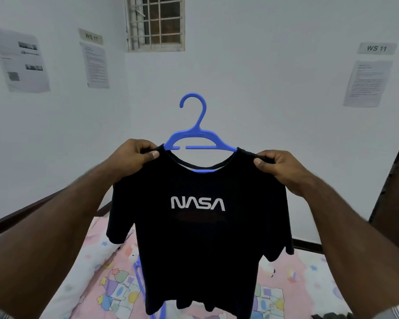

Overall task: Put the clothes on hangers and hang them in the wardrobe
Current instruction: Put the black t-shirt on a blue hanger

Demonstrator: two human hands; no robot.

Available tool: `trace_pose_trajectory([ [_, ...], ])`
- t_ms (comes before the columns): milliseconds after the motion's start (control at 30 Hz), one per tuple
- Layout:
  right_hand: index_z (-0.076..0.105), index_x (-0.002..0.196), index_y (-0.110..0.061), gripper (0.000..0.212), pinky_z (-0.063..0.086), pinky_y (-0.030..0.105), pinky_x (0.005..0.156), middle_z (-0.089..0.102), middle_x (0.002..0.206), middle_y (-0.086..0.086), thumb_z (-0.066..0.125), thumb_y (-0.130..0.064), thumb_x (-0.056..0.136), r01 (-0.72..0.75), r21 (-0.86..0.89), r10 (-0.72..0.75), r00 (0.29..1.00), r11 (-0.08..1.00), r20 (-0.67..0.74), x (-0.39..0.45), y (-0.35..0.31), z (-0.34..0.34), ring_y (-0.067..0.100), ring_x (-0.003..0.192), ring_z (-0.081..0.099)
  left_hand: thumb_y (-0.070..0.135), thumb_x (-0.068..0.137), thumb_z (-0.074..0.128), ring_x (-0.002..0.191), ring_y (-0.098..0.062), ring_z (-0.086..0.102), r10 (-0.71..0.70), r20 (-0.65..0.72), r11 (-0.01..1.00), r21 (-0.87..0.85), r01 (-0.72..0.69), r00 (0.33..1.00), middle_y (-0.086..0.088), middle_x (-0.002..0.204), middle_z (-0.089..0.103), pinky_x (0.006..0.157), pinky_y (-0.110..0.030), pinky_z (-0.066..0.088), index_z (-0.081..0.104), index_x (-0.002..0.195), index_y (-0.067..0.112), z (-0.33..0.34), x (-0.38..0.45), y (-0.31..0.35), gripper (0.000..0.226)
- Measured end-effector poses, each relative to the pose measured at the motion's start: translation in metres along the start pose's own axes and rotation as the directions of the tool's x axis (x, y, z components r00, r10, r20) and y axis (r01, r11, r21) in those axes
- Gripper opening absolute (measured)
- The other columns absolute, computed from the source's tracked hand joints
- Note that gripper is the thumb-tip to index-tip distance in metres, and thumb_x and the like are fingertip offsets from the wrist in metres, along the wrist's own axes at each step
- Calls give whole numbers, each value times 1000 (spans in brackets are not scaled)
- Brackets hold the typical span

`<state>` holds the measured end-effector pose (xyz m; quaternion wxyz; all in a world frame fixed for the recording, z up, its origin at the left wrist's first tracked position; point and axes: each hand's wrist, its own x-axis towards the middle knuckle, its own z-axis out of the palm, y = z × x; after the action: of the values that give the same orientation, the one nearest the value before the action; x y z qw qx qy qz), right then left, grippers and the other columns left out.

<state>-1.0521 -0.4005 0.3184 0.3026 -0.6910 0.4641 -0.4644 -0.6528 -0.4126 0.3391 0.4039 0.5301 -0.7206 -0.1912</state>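
Head view: left hand (134, 157) and right hand (278, 168) each pinch a shoulder of the black shirt (200, 238), maybe squeezing the blue hanger (195, 134) inside.

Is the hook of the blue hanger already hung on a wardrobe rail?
No, the blue hanger with the black NASA T-shirt is held up in the air by the left hand and right hand, its hook free.

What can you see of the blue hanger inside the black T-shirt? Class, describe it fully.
The blue hanger looks like moulded plastic, with a round open hook on top curling left, sloping shoulders and a flat bar with a small gap. It stands upright, held up before a white wall. Its arms run inside the black NASA T-shirt; a lower edge shows through the neckline. The left hand and right hand pinch the shirt's shoulders over its ends.
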Motion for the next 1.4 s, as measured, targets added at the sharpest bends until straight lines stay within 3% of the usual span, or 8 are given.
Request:
trace_pose_trajectory([
  [133,77,108,-22,16,59,30,84,77,103,5,71,-22,93,21,12,-22,994,1000,103,-2,-8,-4,20,94,74,23,98,64,71,-14,62,-2,10,1000,-26,3,1000,-14,90,73,73,-30,49,76,96,22,1,-5,3,12],
  [333,73,118,-22,49,56,21,85,74,118,2,83,-17,71,41,344,-56,998,938,32,-15,-2,-14,20,112,69,25,97,65,75,-18,68,-54,22,991,-123,57,998,-12,91,75,79,-37,55,77,93,25,-6,-15,0,13],
  [667,71,124,-28,62,57,29,88,69,129,4,78,2,70,31,543,-136,979,839,154,-12,-3,12,23,118,66,26,97,66,74,-13,69,-157,46,979,-123,161,987,-5,88,76,75,-31,54,79,94,26,-17,-45,-5,13],
  [833,74,119,-26,56,57,27,86,70,126,6,74,3,72,33,619,-164,974,785,157,-6,-12,34,23,117,67,27,92,72,93,-23,75,-192,25,959,-209,193,981,-6,100,77,89,-38,57,78,102,26,-37,-71,-8,12],
  [967,75,117,-26,54,57,26,85,70,126,5,71,5,73,32,658,-183,970,752,162,-4,-24,50,22,115,68,50,71,84,102,-13,73,-212,-216,932,-339,131,953,3,111,76,83,-27,58,75,112,35,-71,-105,-18,45],
  [1100,76,114,-27,54,58,25,81,71,124,3,69,6,72,28,688,-194,967,725,166,-3,-41,76,20,113,69,68,74,74,117,-18,67,-330,-241,760,-642,105,913,7,129,69,103,-49,49,68,125,30,-101,-143,-46,64],
  [1233,76,113,-27,52,59,26,80,71,124,2,67,5,73,6,697,-199,960,717,196,-6,-62,119,20,111,70,56,84,70,125,-22,62,-295,-202,558,-830,-4,934,-1,137,64,104,-43,45,68,128,23,-124,-177,-63,54],
  [1400,76,114,-26,52,59,27,79,71,125,3,67,4,74,-45,697,-205,941,716,271,-16,-90,180,21,110,70,20,87,72,124,-25,62,-298,-307,519,-847,-117,904,-8,135,65,91,-33,57,69,126,20,-165,-231,-79,40],
])
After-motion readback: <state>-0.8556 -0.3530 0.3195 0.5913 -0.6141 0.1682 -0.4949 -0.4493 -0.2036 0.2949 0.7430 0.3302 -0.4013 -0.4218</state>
